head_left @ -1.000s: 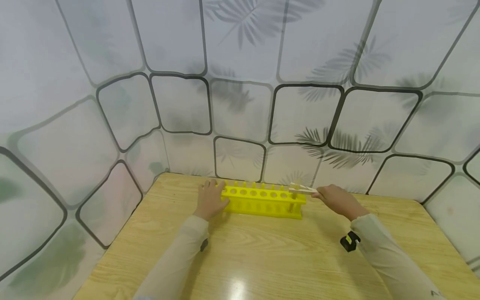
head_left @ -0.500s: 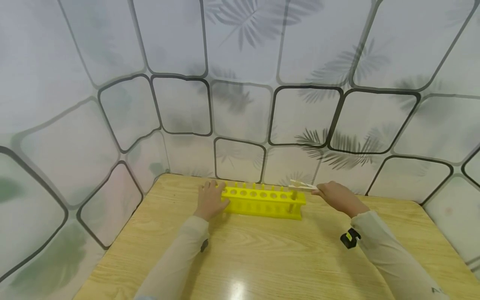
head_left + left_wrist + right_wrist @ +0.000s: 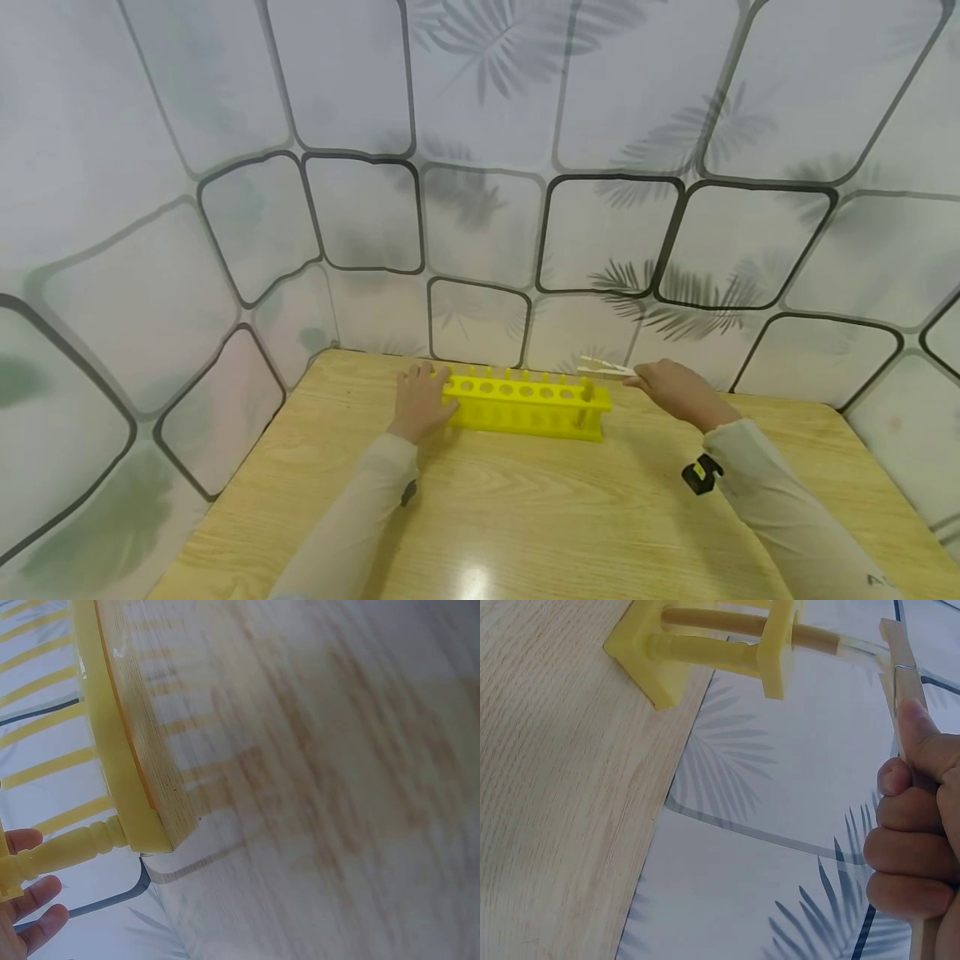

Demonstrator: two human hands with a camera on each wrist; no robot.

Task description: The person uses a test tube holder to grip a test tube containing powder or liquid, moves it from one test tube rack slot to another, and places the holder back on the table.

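A yellow test tube rack point(image 3: 525, 408) stands on the wooden table. My left hand point(image 3: 422, 400) holds its left end; in the left wrist view, fingertips point(image 3: 46, 922) show beside the rack's end post point(image 3: 67, 851). In the rack's rightmost hole stands a test tube point(image 3: 817, 639) with brown contents and a clear glass top. My right hand point(image 3: 678, 392) grips a wooden test tube holder point(image 3: 907, 675) by its handle, thumb pressed along it. The holder's two arms are spread apart at the head end, right by the tube's mouth.
The wooden table point(image 3: 510, 508) runs back to a patterned cloth wall point(image 3: 480, 225) close behind the rack. The rack's other visible holes have no tubes. A small black device point(image 3: 701, 473) is strapped at the right wrist.
The holder has risen slightly from around the tube's upper part, its arms now spread apart above it. The tube stays in the rack. The left hand and rack have hardly moved.
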